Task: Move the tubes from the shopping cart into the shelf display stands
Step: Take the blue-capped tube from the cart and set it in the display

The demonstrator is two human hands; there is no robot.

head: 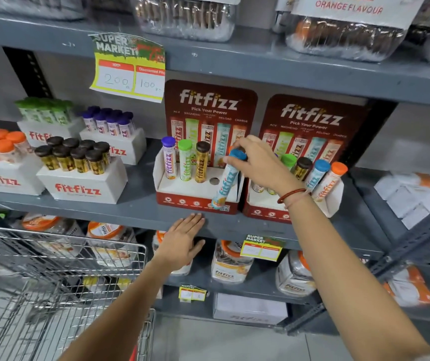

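My right hand (258,162) grips a blue-capped tube (225,185) by its cap, tilted in front of the left red display stand (195,203). That stand holds a purple-capped tube (169,160), a green-capped tube (185,162) and a brown-capped tube (201,164), with an empty round hole (214,181) beside them. The right display stand (268,211) holds green, brown, blue (318,175) and orange (331,182) capped tubes. My left hand (182,242) lies flat, fingers apart, against the shelf edge (135,213). The wire shopping cart (60,277) stands at lower left.
White boxes of tubes with orange, brown, green and purple caps fill the shelf's left side (83,178). A yellow price tag (129,69) hangs from the shelf above. Jars (231,264) sit on the lower shelf. White packets (411,196) lie at right.
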